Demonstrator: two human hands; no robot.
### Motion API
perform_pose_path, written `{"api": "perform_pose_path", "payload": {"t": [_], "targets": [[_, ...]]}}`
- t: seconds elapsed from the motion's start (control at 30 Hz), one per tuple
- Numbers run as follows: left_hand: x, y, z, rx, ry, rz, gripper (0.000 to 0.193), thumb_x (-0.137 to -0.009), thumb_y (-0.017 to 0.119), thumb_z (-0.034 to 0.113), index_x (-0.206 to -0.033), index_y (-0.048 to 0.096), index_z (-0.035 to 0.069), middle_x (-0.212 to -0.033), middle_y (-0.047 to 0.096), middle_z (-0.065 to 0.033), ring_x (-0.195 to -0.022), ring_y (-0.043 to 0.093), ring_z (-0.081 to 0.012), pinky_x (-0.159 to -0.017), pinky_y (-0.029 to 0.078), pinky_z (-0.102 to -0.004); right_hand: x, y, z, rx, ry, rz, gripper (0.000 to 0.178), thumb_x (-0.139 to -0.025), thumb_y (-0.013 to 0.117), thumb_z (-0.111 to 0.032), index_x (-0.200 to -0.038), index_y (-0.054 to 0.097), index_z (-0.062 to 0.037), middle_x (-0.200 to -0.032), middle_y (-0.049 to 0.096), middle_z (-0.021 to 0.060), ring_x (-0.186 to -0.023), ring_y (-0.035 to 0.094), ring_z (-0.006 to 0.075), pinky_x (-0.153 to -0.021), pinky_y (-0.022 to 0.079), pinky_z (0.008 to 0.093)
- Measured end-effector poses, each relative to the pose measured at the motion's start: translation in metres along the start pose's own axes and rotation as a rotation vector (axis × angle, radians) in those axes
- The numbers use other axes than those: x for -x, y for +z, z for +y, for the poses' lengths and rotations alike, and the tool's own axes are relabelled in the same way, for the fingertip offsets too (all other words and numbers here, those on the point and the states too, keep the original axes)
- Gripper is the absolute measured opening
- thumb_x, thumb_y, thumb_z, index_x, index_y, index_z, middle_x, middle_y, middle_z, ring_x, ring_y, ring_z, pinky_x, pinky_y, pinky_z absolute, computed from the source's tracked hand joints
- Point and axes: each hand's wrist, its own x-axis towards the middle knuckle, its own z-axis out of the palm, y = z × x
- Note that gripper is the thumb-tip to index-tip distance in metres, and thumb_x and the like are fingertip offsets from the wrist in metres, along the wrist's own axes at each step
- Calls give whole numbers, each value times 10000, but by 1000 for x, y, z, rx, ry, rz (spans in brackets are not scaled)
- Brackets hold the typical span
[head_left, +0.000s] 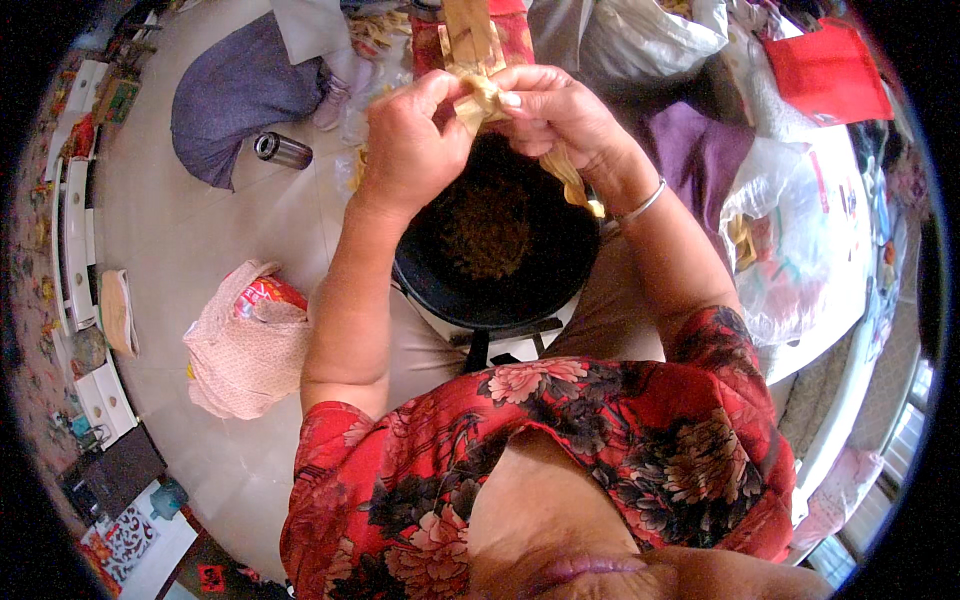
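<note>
One yellowish strip lies pinched between the fingers.

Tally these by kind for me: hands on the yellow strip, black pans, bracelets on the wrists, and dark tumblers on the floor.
Hands on the yellow strip, left hand and right hand: 2
Black pan: 1
Bracelet: 1
Dark tumbler: 1
Total: 5

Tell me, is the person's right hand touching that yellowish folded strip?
Touching: the head view plainly shows the right hand with its thumb tip pressed against the yellowish folded strip.
</note>
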Motion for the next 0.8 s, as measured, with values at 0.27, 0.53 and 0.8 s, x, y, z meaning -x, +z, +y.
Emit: {"api": "perform_pose_path", "payload": {"t": [0.27,0.53,0.8], "targets": [[3,-15,4,576,-432,-374,186,-821,529,136,-688,571,13,-493,473,-6,-391,437,-84,-378,365,-215,1,5,-2,418,-182,44,99,-800,555,-100,-874,588,-44,-618,497,-37,-470,373,32,-389,261,169],[2,-30,-6,1074,-552,-459,285,-813,534,219,-580,479,65,-460,408,-12,-368,386,-89,-355,339,-226,8,-13,-19,868,-380,163,136,-803,589,-124,-753,614,0,-600,525,-20,-595,486,51,-490,399,203],[1,-21,-8,-29,-52,-371,281,-805,551,280,-872,545,7,-794,585,-124,-715,566,-237,-659,446,-338,1,-11,-3,1083,-232,172,164,-792,590,-150,-747,611,5,-589,535,9,-498,497,86,-406,414,244]]}}
